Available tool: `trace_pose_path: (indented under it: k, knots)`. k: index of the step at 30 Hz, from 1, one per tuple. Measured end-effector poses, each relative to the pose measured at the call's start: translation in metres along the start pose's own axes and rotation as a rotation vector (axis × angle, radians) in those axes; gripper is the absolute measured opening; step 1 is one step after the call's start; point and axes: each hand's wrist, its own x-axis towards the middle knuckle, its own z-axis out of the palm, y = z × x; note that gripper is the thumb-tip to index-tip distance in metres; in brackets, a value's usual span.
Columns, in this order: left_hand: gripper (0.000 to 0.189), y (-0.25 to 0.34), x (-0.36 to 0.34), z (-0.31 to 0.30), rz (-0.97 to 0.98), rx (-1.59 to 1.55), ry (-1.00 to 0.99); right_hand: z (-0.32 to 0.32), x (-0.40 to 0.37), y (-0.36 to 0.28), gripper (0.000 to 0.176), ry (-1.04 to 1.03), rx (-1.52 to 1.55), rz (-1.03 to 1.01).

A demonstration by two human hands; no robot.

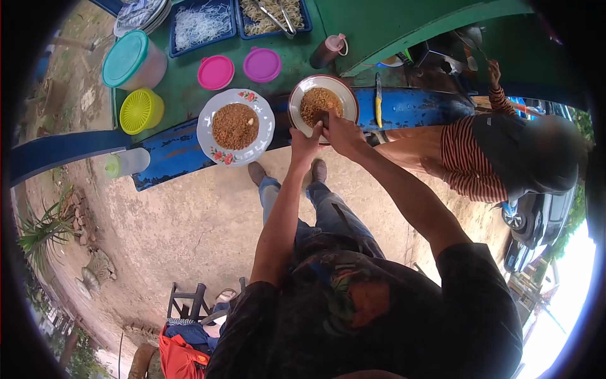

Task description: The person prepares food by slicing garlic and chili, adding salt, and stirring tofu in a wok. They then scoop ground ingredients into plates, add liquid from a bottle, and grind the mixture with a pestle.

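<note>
A white plate with a brown rim sits at the counter's near edge, with crumbly brown food in it. My left hand is closed at the plate's near rim, its thumb lying over the edge. Beside it, my right hand is closed around a dark, rounded tool pressed into the food; its kind is mostly hidden by my fingers. Left of my hands stands a flowered white plate, heaped with similar brown crumbly food and a small pale piece.
A yellow-handled knife lies right of the plates. Behind are pink and purple lids, a sauce bottle and noodle trays. Tubs stand left. A person in striped sleeves stands at right.
</note>
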Motion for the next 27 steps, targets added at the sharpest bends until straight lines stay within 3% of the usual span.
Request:
trace_pose_path:
  k: [4, 8, 14, 17, 20, 23, 27]
  knots:
    - [0.057, 0.004, -0.001, 0.002, -0.009, -0.021, 0.026, 0.006, 0.002, -0.005, 0.065, 0.012, 0.026, 0.070]
    - [0.047, -0.007, 0.010, -0.002, -0.020, -0.004, 0.030, 0.005, 0.006, -0.007, 0.070, 0.083, 0.038, 0.076]
    - [0.044, 0.011, 0.002, -0.004, -0.088, -0.016, -0.114, 0.009, 0.003, -0.002, 0.047, 0.125, 0.150, 0.081]
    - [0.052, 0.004, 0.004, -0.007, -0.083, -0.001, -0.145, 0.005, 0.000, 0.003, 0.050, 0.163, 0.162, 0.023]
    - [0.052, -0.007, -0.009, -0.010, -0.083, -0.048, -0.156, -0.001, -0.008, 0.002, 0.058, 0.127, 0.189, 0.037]
    - [0.045, -0.022, -0.033, -0.002, -0.053, -0.065, -0.059, 0.009, 0.003, 0.010, 0.086, 0.127, 0.183, -0.013]
    - [0.038, -0.026, -0.048, 0.007, 0.008, -0.013, 0.016, 0.012, 0.006, 0.014, 0.087, 0.148, 0.185, -0.038]
